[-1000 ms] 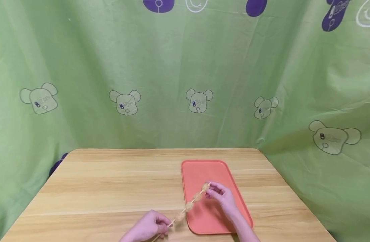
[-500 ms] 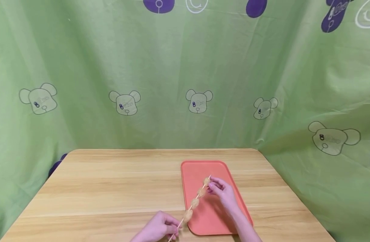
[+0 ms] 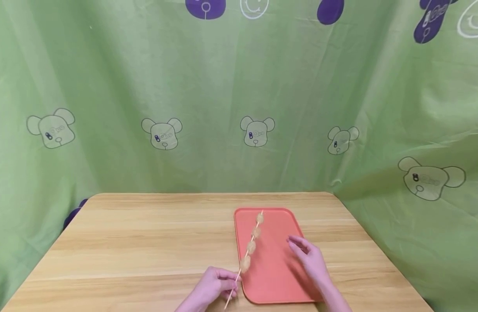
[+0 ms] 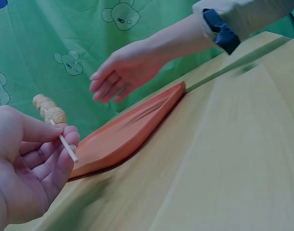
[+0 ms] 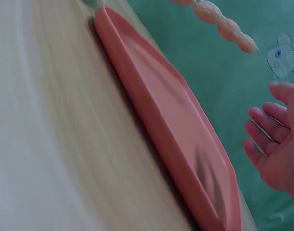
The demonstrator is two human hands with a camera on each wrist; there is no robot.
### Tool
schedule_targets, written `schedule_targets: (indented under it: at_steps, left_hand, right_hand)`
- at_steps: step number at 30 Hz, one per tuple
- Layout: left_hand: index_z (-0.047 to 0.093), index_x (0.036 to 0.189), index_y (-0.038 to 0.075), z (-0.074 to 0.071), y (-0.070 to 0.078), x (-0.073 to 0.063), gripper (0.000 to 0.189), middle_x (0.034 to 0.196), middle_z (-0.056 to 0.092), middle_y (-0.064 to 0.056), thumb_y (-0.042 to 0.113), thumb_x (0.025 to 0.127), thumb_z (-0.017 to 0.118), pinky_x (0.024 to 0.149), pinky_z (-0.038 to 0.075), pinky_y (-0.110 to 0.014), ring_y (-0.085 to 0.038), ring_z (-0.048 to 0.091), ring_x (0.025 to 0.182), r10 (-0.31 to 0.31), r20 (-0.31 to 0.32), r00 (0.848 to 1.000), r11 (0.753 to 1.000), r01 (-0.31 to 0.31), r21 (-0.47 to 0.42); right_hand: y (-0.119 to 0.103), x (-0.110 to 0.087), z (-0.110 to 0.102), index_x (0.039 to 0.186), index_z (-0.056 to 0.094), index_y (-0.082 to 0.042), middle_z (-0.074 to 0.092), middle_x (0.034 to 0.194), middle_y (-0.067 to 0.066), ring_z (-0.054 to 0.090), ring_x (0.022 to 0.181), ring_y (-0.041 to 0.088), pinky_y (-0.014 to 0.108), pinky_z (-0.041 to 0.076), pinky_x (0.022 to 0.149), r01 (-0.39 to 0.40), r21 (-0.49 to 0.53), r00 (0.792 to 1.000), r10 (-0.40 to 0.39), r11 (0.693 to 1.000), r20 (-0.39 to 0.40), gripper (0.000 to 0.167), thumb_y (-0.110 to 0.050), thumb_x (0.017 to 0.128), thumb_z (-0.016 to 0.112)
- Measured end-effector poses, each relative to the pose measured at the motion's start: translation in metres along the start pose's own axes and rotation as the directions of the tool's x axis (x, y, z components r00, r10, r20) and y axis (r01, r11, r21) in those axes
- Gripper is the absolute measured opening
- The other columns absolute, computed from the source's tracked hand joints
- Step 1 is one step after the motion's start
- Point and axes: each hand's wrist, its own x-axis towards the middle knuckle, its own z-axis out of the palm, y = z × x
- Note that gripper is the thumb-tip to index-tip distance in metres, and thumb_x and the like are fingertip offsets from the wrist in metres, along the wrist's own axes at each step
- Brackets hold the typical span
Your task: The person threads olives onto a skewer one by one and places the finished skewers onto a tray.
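My left hand (image 3: 211, 285) pinches the bare lower end of a wooden skewer between thumb and fingers. Several tan, wrinkled balls are threaded along this skewer (image 3: 251, 247), which slants up and away over the left part of a red tray (image 3: 272, 284). In the left wrist view the skewer's stick end (image 4: 70, 149) pokes out below my thumb. My right hand (image 3: 310, 261) hovers above the tray's right side, apart from the skewer, its fingers loosely bent around nothing. The right wrist view shows the balls (image 5: 229, 29) raised clear above the tray.
The tray lies on a light wooden table (image 3: 145, 242), right of the middle. A green curtain (image 3: 207, 164) printed with bear heads hangs behind and at both sides of the table.
My right hand has let go of the skewer's far end and moved right. My left hand has shifted right, and the skewer now stands steeper, its tip farther away.
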Motion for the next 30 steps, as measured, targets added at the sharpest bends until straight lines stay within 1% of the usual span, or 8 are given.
schedule_targets:
  at_steps: [3,7,10,15,18,21,27,30]
  left_hand:
    - [0.061,0.098,-0.018,0.002,0.003,0.006,0.022,0.071,0.065,-0.017,-0.006,0.08,0.059,0.053,0.05,-0.019,-0.011,0.059,0.058,-0.005,-0.044,0.999,1.0,0.003,-0.028]
    - [0.061,0.1,-0.018,0.003,0.006,0.015,0.024,0.073,0.066,-0.016,-0.004,0.08,0.059,0.056,0.051,-0.022,-0.012,0.06,0.06,0.003,-0.083,0.997,0.999,-0.006,-0.04]
    - [0.061,0.1,-0.017,0.006,0.008,0.023,0.024,0.075,0.066,-0.017,-0.004,0.08,0.06,0.057,0.053,-0.024,-0.013,0.061,0.061,0.007,-0.109,0.994,0.999,-0.013,-0.051]
    - [0.061,0.101,-0.017,0.017,0.013,0.034,0.025,0.073,0.066,-0.011,-0.004,0.079,0.061,0.056,0.052,-0.023,-0.012,0.061,0.06,0.003,-0.164,0.986,0.997,-0.016,-0.079]
    - [0.061,0.101,-0.016,0.024,0.013,0.042,0.025,0.072,0.065,-0.009,-0.004,0.079,0.061,0.055,0.052,-0.022,-0.011,0.06,0.059,0.0,-0.196,0.981,0.995,-0.019,-0.096]
    - [0.062,0.101,-0.015,0.031,0.012,0.049,0.025,0.074,0.066,-0.012,-0.004,0.079,0.061,0.055,0.052,-0.021,-0.011,0.061,0.059,-0.01,-0.217,0.976,0.994,-0.014,-0.111]
    - [0.063,0.1,-0.014,0.044,0.007,0.065,0.023,0.075,0.066,-0.016,-0.006,0.078,0.061,0.055,0.053,-0.023,-0.013,0.061,0.059,-0.042,-0.249,0.968,0.991,0.009,-0.132]
    - [0.062,0.099,-0.015,0.051,0.005,0.071,0.023,0.074,0.066,-0.015,-0.007,0.077,0.06,0.055,0.053,-0.024,-0.012,0.061,0.058,-0.048,-0.263,0.963,0.991,0.013,-0.132]
  right_hand:
    - [0.006,-0.004,-0.016,0.125,0.051,0.007,0.054,0.126,0.021,0.054,0.108,0.013,0.015,0.041,0.087,0.011,-0.13,1.0,-0.011,0.991,0.003,0.043,-0.016,0.09,0.061]
    - [0.012,-0.011,-0.035,0.132,0.042,0.008,0.041,0.136,0.026,0.039,0.123,0.041,0.039,0.035,0.101,-0.014,-0.227,0.999,0.024,0.974,0.044,0.053,-0.018,0.09,0.061]
    - [0.015,-0.02,-0.047,0.137,0.032,0.01,0.031,0.14,0.031,0.031,0.126,0.048,0.052,0.028,0.102,-0.075,-0.243,0.991,0.099,0.967,0.087,0.06,-0.019,0.092,0.058]
    - [0.024,-0.036,-0.059,0.136,0.027,0.014,0.032,0.137,0.035,0.037,0.123,0.045,0.034,0.04,0.096,-0.094,-0.266,0.98,0.136,0.959,0.143,0.059,-0.017,0.093,0.055]
    - [0.029,-0.042,-0.062,0.134,0.03,0.016,0.037,0.134,0.035,0.046,0.119,0.025,0.017,0.038,0.088,-0.08,-0.259,0.98,0.123,0.963,0.154,0.056,-0.012,0.092,0.055]
    - [0.031,-0.046,-0.063,0.134,0.031,0.016,0.035,0.136,0.034,0.046,0.117,0.012,0.012,0.035,0.087,-0.111,-0.234,0.975,0.151,0.966,0.164,0.056,-0.012,0.092,0.055]
    - [0.03,-0.047,-0.064,0.136,0.025,0.017,0.029,0.139,0.034,0.032,0.127,0.039,0.013,0.034,0.088,-0.18,-0.223,0.956,0.224,0.958,0.191,0.061,-0.018,0.094,0.053]
    - [0.031,-0.047,-0.063,0.135,0.025,0.017,0.029,0.139,0.034,0.032,0.126,0.039,0.012,0.034,0.087,-0.182,-0.212,0.958,0.222,0.96,0.181,0.06,-0.017,0.094,0.053]
